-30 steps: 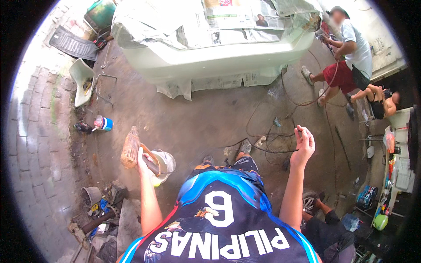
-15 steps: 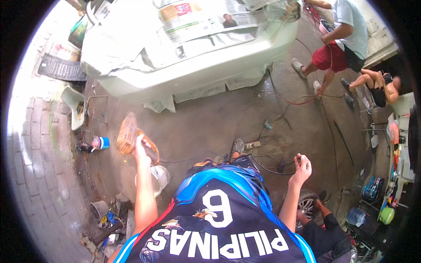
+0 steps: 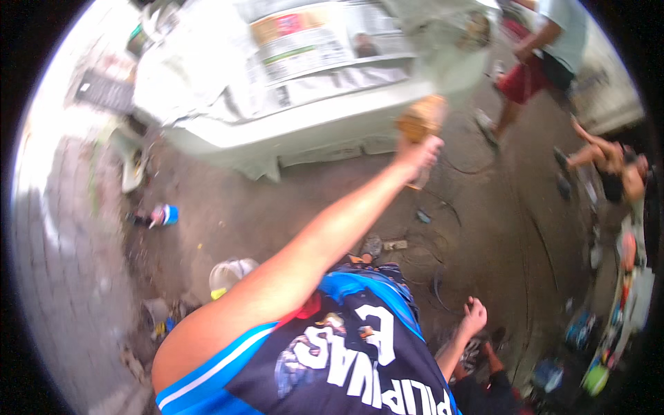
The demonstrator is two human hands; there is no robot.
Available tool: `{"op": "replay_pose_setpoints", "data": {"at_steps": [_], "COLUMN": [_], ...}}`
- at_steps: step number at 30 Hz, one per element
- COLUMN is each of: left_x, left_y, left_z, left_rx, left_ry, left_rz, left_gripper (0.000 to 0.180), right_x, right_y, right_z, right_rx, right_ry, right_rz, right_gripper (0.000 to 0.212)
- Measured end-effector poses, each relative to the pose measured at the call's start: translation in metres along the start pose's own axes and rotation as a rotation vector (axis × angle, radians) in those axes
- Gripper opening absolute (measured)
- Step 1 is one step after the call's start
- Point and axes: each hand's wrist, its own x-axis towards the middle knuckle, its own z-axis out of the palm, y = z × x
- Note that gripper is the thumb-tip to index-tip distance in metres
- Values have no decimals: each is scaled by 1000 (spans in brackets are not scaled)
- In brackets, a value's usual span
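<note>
My left arm reaches across to the right, and my left hand (image 3: 418, 155) is closed around the handle of a worn orange corded power tool (image 3: 420, 119). The tool is up near the right end of a pale car bumper (image 3: 304, 114); I cannot tell whether they touch. Its exact kind is blurred. My right hand (image 3: 474, 317) is low on the right with its fingers curled in. A dark cable (image 3: 437, 287) passes close to it, and what the fingers hold, if anything, does not show. Newspaper sheets (image 3: 304, 41) cover the car above the bumper.
A white bucket (image 3: 232, 273) stands at my left. Cables and a power strip (image 3: 395, 245) lie by my feet. A person in red shorts (image 3: 529, 79) stands at the far right, with another person (image 3: 612, 166) sitting low beside them. A pale chair (image 3: 133, 162) is at the left.
My left hand has swung the orange tool from the left, over the floor, across to the bumper's right end. My body has turned, and my right hand has lowered.
</note>
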Motion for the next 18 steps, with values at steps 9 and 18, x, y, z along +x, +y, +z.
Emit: {"op": "replay_pose_setpoints", "data": {"at_steps": [9, 18], "left_x": [-95, -243], "left_y": [-3, 102], "left_z": [-148, -408], "left_rx": [26, 168], "left_ry": [156, 845], "left_rz": [72, 308], "left_gripper": [23, 12], "right_x": [48, 27], "right_y": [38, 79], "right_z": [30, 99], "right_rx": [-290, -513], "right_ry": [-189, -362], "right_rz": [39, 82], "right_gripper": [16, 25]}}
